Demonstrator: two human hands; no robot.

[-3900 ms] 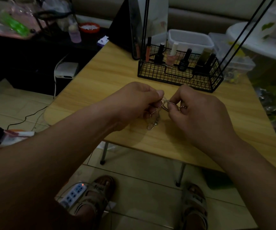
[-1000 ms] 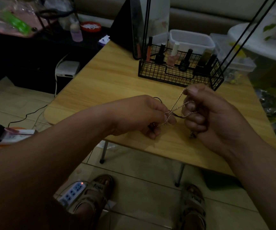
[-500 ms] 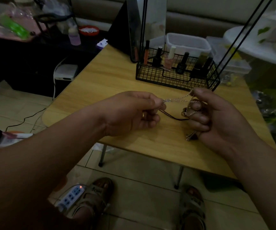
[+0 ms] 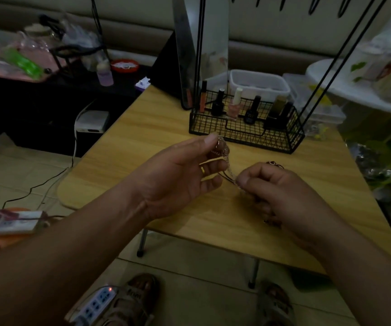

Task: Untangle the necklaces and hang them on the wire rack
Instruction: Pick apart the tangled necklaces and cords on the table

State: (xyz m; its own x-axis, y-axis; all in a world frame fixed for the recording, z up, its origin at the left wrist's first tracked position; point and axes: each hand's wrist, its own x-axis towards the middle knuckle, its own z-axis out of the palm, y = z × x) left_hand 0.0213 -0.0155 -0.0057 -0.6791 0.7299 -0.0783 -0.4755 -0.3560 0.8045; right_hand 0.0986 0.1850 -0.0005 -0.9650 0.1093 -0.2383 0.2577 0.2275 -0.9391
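Left hand point(image 4: 180, 175): raised over the table point(image 4: 156, 123), palm turned partly up. Thumb and forefinger pinch the upper end of a pale chain; the other fingers lie loosely extended below. A gold ring point(image 4: 203, 169) sits on one finger.

Right hand point(image 4: 281, 196): knuckles up, fingers curled inward. Thumb and forefinger nip the lower end of the same strands. A small loop of chain shows above the knuckles, and something hangs under the hand, too dim to make out.

Necklaces point(image 4: 228, 162): a tangle of fine pale chain and a dark cord, held in the air between the two hands. They are above the middle of the table, near the rack's base but apart from it.

Rack point(image 4: 244, 135): black wire. Its mesh base stands at the far side of the table, with thin uprights rising out of frame.

Bottles point(image 4: 234, 107): nail polish, upright in a row inside the rack's base.

Tub point(image 4: 258, 87): white, just behind the rack.

Power strip point(image 4: 95, 303): on the tiled floor, beside a sandalled foot.
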